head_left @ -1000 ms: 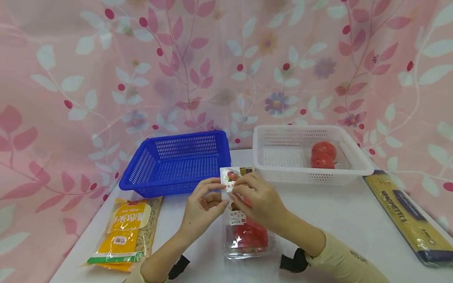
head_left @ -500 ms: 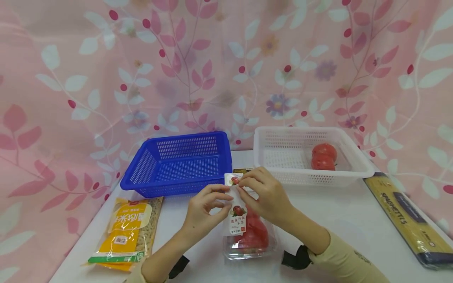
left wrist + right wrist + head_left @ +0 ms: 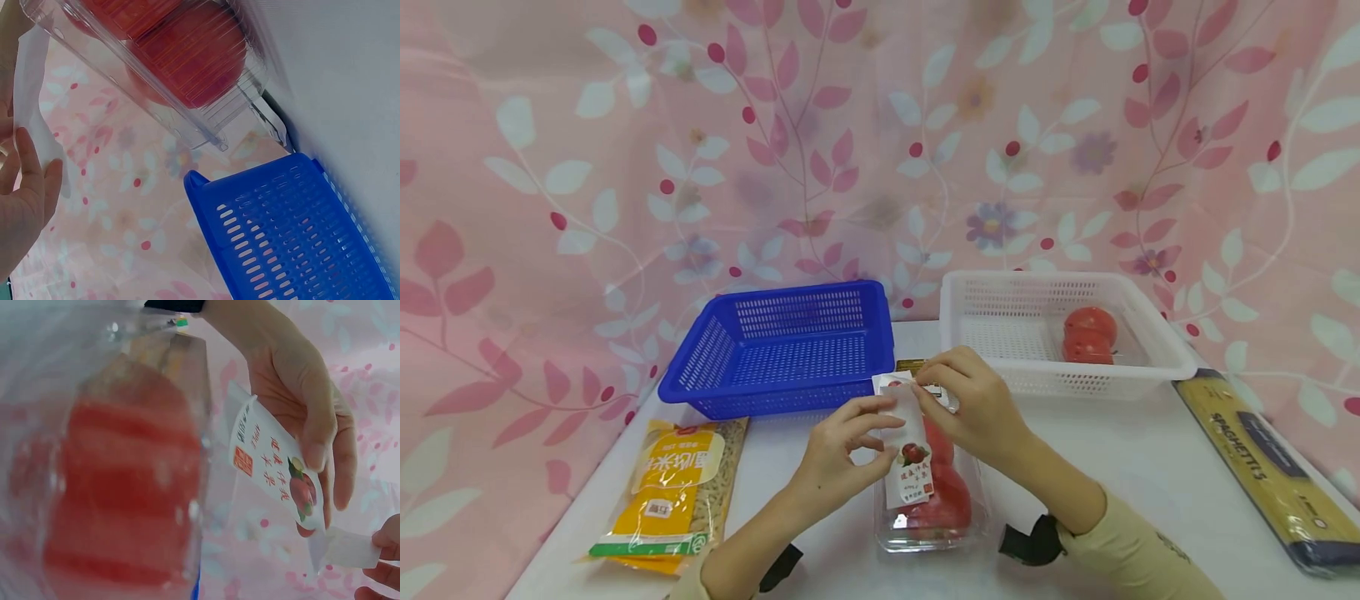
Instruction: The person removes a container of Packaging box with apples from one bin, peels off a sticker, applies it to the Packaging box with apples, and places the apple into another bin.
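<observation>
A long white paper label [image 3: 910, 479] with printed apples and red characters hangs tilted over a clear plastic box [image 3: 925, 542] of large red fruit. My left hand [image 3: 842, 446] holds the label by its left edge; in the right wrist view the thumb [image 3: 315, 453] lies on its printed face, other fingers behind it. With thumb and index finger my right hand [image 3: 970, 400] pinches the far end, where a thin whitish flap [image 3: 353, 548] stretches between the hands. The back of the label [image 3: 31, 94] is plain white in the left wrist view.
Behind the hands stand a blue basket [image 3: 775, 400] and a white basket [image 3: 977, 371] with red fruit [image 3: 1088, 337] in it. A yellow bag [image 3: 662, 492] lies at left, a spaghetti pack [image 3: 1262, 467] at right. A gold-black edge [image 3: 912, 365] shows beyond the box.
The label's lower end has swung down and right over the box. My right hand has drawn slightly right, and the label's far end now shows more plain white.
</observation>
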### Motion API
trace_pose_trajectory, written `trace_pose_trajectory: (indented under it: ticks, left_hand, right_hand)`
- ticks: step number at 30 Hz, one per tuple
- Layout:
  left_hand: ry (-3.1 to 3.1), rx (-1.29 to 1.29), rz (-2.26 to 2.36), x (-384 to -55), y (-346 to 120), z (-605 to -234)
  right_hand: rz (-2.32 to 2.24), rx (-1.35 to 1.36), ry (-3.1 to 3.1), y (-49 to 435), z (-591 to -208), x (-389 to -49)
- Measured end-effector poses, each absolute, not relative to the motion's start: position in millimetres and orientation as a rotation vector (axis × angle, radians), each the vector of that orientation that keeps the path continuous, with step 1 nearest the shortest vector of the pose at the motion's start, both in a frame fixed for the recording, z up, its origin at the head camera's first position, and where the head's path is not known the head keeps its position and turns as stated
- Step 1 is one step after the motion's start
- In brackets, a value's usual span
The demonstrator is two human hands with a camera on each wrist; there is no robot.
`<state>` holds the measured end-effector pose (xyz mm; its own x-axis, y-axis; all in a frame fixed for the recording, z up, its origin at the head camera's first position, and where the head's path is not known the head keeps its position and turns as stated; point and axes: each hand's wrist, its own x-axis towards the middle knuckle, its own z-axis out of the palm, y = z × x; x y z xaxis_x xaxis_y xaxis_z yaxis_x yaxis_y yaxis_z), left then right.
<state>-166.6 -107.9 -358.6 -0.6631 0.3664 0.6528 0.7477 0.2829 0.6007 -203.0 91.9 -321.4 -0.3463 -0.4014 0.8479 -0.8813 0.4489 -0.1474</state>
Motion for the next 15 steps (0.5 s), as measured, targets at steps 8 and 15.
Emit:
trace_pose_trajectory:
  ticks: [8,15]
  left_hand:
    - [-2.264,-0.952,-1.325,-163,-109,-354]
    - [-2.325,-0.926,-1.363,-160,-112,-350]
  right_hand:
    - [0.849,1.035,-1.89,100,-320,-211]
    - [0.862,0.998,-1.89,105,-318,-211]
